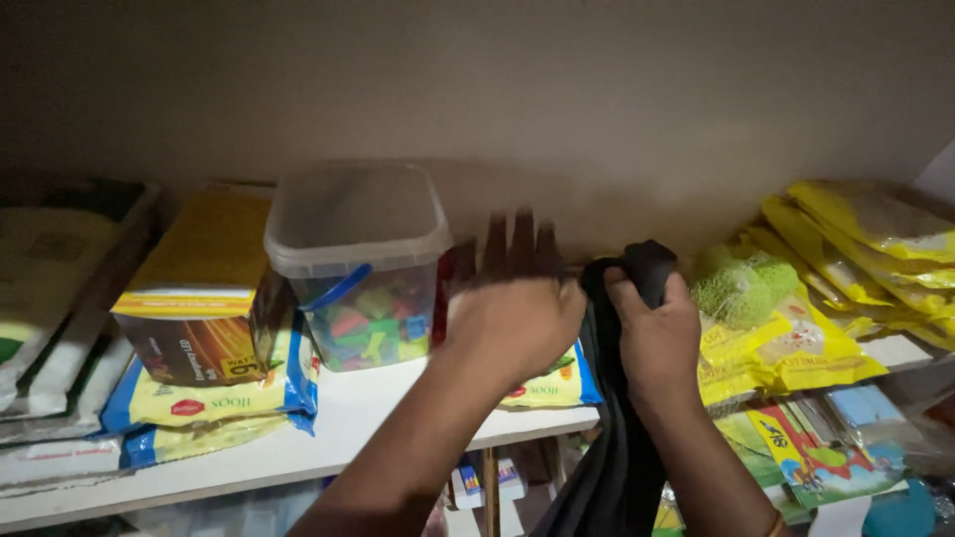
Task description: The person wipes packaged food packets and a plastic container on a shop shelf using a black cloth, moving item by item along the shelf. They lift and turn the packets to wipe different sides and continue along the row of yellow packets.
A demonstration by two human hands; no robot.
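Observation:
My left hand (512, 303) reaches onto a white shelf (348, 418) with its fingers spread, blurred by motion, resting over a yellow and blue packet (557, 383). It holds nothing. My right hand (652, 328) is closed around a black cloth (617, 447) that hangs down below the shelf edge. A clear plastic tub with a lid (360, 264), filled with small coloured pieces, stands just left of my left hand.
A yellow and brown box (199, 298) lies on yellow and blue packets (214, 403) at the left. White sacks (50, 298) are stacked at the far left. Yellow packets (846, 259) and a green mesh scrubber (741, 283) fill the right. More goods sit on the lower shelf.

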